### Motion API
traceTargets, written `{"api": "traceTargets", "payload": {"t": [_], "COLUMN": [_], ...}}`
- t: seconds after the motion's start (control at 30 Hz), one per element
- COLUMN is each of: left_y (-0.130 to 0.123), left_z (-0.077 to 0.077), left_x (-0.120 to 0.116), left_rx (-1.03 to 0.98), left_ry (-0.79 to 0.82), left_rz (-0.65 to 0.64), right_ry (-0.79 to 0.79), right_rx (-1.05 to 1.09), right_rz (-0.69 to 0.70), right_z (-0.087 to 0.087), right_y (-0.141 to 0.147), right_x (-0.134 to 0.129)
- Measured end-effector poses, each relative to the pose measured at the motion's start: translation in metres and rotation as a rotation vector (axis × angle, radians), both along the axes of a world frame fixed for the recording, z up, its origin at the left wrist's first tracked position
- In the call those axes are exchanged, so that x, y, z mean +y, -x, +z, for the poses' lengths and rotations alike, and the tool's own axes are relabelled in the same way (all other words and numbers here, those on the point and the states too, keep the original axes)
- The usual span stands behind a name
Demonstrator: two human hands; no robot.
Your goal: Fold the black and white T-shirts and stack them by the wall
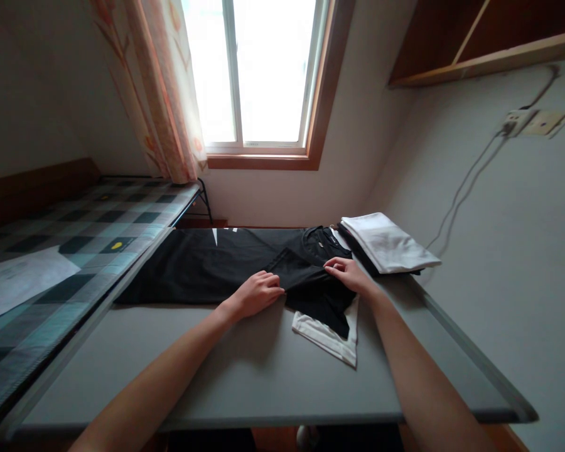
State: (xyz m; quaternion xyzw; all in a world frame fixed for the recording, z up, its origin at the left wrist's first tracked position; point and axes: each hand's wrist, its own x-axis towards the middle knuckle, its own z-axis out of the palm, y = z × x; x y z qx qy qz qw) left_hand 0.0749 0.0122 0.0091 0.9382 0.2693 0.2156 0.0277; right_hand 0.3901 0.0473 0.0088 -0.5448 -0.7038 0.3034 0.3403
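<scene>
A black T-shirt (202, 263) lies lengthwise across the grey table, its neckline toward the right and its hem toward the left. My left hand (258, 292) has its fingers closed at the shirt's near edge, pinching the cloth beside the sleeve. With thumb and fingers together, my right hand (348, 273) grips the black cloth near the shoulder, below the collar. The shirt's near sleeve is partly folded over its body. White sleeve cloth (324, 342) sticks out from under the black sleeve toward me.
A folded stack of clothes (386, 242), white on top and black beneath, sits at the table's far right. The table (226, 370) runs up to the right wall. At left stands a bed (98, 220) with a checked mattress and a paper sheet (28, 279).
</scene>
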Motion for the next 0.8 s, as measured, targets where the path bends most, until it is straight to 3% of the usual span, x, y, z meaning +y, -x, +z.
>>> {"api": "traceTargets", "payload": {"t": [0.27,0.4,0.5,0.6,0.7,0.8], "left_y": [0.0,0.001,0.002,0.002,0.001,0.0], "left_z": [0.001,-0.003,-0.009,-0.014,-0.017,-0.018], "left_x": [0.0,0.003,0.005,0.005,0.004,0.002], "left_rx": [-0.092,-0.201,-0.186,-0.115,-0.046,-0.009], "left_ry": [0.175,0.188,0.145,0.15,0.156,0.149], "left_rz": [-0.004,0.123,0.237,0.306,0.305,0.302], "right_ry": [0.1,0.095,-0.023,-0.307,-0.497,-0.503], "right_rx": [-0.047,-0.098,-0.257,-0.435,-0.455,-0.461], "right_rz": [0.001,-0.026,-0.165,-0.329,-0.216,0.035], "right_z": [-0.004,0.002,0.006,0.011,0.01,0.002], "right_y": [-0.009,-0.006,0.005,0.027,0.058,0.085], "right_x": [0.003,0.0,-0.004,-0.012,-0.022,-0.03]}}
